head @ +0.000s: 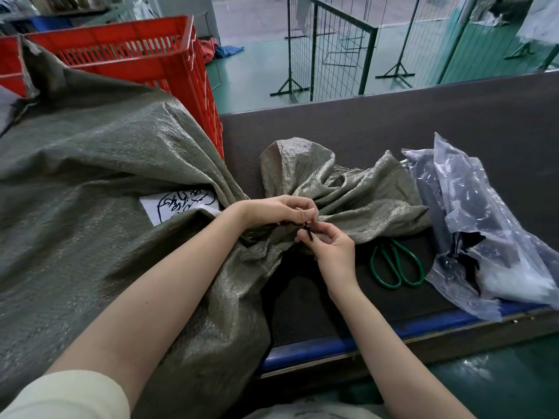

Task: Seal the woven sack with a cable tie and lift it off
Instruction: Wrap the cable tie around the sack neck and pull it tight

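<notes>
At the middle of the view, two bare hands meet over the gathered neck of a large grey-green woven sack [90, 182], which lies across the left side of a dark table [393, 128] with its loose mouth fanned out to the right. The left hand [272, 208] is closed around the bunched neck, thumb pressed down. The right hand [329, 249] pinches a thin black cable tie [309, 234] between thumb and fingertips, just beside the left thumb. Whether the tie is already threaded through its head cannot be told.

Sealing looks to be the step in hand; lifting has not begun. The next move likely calls for pulling the tie tight while the neck is held bunched.

Green-handled scissors [399, 264] lie on the table near the right hand, beside crumpled clear plastic bags [484, 231]. A red crate [145, 52] stands behind the sack.
</notes>
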`<state>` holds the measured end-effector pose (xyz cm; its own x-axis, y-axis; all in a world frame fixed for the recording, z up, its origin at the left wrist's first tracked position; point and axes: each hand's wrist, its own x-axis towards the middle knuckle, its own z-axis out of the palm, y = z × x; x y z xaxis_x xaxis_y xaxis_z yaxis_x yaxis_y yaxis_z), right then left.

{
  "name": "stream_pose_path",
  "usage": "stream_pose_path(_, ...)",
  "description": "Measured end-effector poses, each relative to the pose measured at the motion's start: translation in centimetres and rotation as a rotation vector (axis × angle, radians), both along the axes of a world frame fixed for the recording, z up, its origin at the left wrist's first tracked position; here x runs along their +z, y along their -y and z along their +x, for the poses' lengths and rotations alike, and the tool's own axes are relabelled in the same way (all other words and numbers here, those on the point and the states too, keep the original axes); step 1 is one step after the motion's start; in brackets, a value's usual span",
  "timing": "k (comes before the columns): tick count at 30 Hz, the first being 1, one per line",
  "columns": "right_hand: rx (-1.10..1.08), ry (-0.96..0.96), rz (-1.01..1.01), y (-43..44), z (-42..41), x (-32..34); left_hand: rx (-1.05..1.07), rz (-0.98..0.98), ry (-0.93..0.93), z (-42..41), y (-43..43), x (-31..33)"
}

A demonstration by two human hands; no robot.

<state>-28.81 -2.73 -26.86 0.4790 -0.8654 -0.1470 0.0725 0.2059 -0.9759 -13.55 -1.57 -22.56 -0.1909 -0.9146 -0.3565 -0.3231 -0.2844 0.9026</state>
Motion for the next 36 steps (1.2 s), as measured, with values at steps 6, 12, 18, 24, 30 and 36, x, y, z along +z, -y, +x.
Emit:
stream_pose_path(6,-0.008,0.067,0.206,0.1,0.1,0.7,-0.04,0.021,-0.03,0.5,0.1,0.1)
stream_pose_path(12,0.004,0.043,0.177,0.1,-1.3,1.6,-0.012,-0.007,0.126,0.7,0.3,0.4)
stream_pose_path(18,0.102,-0.024,0.047,-0.6,-0.9,2.1,-0.22,0.001,0.44,0.3,0.9,3.7)
stream_pose_path(24,0.119,0.051,0.091,-1.3,-0.8,1.9,-0.108,-0.109,0.519,-0.4,-0.5,4.2)
stream_pose_path(30,0.145,0.039,0.082,-2.3,-1.0,1.5,-0.121,-0.155,0.653,-0.3,-1.2,3.6)
stream_pose_path(36,0.121,0.032,0.032,-2.5,-1.9,1.7,-0.096,-0.162,0.765,0.4,-1.3,3.5)
